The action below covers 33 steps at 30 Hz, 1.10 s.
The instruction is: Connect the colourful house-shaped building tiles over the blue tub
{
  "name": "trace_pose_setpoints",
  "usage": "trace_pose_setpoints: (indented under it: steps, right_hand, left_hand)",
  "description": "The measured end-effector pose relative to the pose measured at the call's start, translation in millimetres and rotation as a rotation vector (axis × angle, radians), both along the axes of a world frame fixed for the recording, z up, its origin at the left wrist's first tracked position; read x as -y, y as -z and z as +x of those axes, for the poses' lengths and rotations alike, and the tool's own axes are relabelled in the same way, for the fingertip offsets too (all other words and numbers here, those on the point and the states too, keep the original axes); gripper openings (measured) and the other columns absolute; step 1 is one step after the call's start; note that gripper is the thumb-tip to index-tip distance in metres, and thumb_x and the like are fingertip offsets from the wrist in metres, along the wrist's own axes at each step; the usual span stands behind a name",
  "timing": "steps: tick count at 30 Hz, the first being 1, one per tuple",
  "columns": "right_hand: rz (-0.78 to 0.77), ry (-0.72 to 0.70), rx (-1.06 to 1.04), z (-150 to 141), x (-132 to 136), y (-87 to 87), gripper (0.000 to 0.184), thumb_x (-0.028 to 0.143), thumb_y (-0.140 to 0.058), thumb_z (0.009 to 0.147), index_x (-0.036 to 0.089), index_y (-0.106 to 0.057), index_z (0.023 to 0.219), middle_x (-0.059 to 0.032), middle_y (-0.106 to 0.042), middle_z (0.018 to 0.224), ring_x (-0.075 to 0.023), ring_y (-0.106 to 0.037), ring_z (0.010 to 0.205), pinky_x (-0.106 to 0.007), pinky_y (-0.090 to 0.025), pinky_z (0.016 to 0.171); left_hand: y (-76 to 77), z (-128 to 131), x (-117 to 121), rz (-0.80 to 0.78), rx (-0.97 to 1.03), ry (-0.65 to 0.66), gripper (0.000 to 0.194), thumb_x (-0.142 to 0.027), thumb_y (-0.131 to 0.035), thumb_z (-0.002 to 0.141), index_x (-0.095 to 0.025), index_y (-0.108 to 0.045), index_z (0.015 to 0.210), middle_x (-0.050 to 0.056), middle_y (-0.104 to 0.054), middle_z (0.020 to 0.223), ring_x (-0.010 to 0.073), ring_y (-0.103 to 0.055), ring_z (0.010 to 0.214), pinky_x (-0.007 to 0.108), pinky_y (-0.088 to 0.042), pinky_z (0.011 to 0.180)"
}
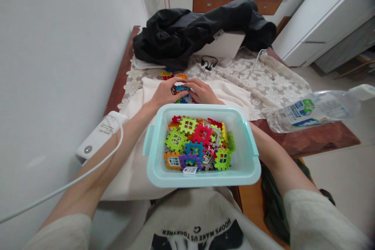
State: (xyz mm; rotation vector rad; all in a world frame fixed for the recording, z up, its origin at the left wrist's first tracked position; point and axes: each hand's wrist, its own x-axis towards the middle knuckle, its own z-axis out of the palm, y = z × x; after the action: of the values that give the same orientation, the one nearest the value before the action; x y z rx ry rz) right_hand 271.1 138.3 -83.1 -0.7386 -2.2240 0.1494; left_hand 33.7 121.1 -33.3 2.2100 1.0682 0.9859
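Beyond the tub, my left hand [166, 92] and my right hand [202, 91] curl together around blue interlocking plastic blocks [181, 88]. Fingers of both hands close on them from either side, and they partly hide the blocks' shape. More colourful blocks show just below the hands, partly covered by the tub's far edge. A light-blue plastic tub [202, 182] stands between my forearms, close to my body. Inside it lie notched square blocks [202, 134] in red, green, blue, orange and purple, some with window grilles. Yellow, red and orange blocks [167, 74] sit just past my hands.
A water bottle [316, 109] is at the right table edge. Black cloth [202, 27] covers part of a laptop [224, 45] at the back, near a black headset [209, 62]. On the left, a white power strip [101, 134] trails a cable beside the wall.
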Motion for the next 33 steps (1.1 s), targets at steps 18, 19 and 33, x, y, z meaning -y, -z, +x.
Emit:
trace_pose_setpoints:
  steps: [18, 19, 33]
  right_hand:
    - [0.075, -0.079, -0.009, -2.0, 2.3, -1.5, 0.035, 0.037, -0.046, 0.12, 0.024, -0.071, 0.14, -0.0176, -0.073, 0.143, -0.0279, -0.069, 0.135, -0.049, -0.061, 0.115]
    - [0.076, -0.084, -0.003, -1.9, 2.5, -1.9, 0.035, 0.035, -0.045, 0.12, 0.024, -0.071, 0.14, -0.0176, -0.073, 0.142, -0.0278, -0.069, 0.135, -0.049, -0.061, 0.115]
    - [0.252, -0.089, -0.041, -0.7, -1.2, 2.3, 0.03, 0.028, -0.05, 0.118, 0.023, -0.07, 0.141, -0.0152, -0.077, 0.135, -0.0249, -0.072, 0.126, -0.043, -0.063, 0.108]
  left_hand:
    - [7.6, -0.8, -0.6, 0.0, 0.113, 0.023, 0.053, -0.049, -0.085, 0.086, -0.02, -0.079, 0.13, 0.013, -0.084, 0.126, 0.0309, -0.082, 0.109, 0.047, -0.067, 0.102]
    - [8.2, -1.0, -0.8, 0.001, 0.117, 0.027, 0.054, -0.049, -0.085, 0.086, -0.02, -0.079, 0.13, 0.013, -0.084, 0.126, 0.0311, -0.082, 0.11, 0.047, -0.067, 0.102]
    - [20.1, -4.2, -10.0, 0.024, 0.212, 0.139, 0.058, -0.048, -0.092, 0.082, -0.02, -0.076, 0.131, 0.013, -0.085, 0.127, 0.0333, -0.083, 0.119, 0.048, -0.067, 0.109]
